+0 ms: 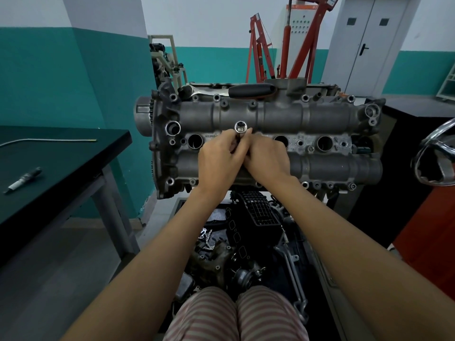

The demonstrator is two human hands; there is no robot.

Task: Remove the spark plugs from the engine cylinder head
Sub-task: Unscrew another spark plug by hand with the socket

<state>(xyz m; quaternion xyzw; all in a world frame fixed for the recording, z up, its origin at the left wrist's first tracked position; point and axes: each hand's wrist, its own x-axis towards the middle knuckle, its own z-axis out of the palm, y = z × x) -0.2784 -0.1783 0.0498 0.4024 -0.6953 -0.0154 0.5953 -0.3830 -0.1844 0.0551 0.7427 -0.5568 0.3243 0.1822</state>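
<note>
The grey cylinder head [266, 114] lies across the middle of the view, with a row of round plug wells along its centre. A chrome spark plug socket [240, 127] stands upright over the second well from the left, its open end facing up. My left hand [218, 162] and my right hand [267, 156] both pinch the socket's shaft just below its top. The well under the socket is hidden by my hands. One removed spark plug [23, 179] lies on the black table [73, 153] at the left.
A ratchet with a black handle [251, 91] rests on the far edge of the head. A thin bent metal rod [49, 141] lies on the table. Red hoist legs [285, 45] stand behind. A chrome wheel [435, 156] sits at the right. Engine parts [246, 242] lie below.
</note>
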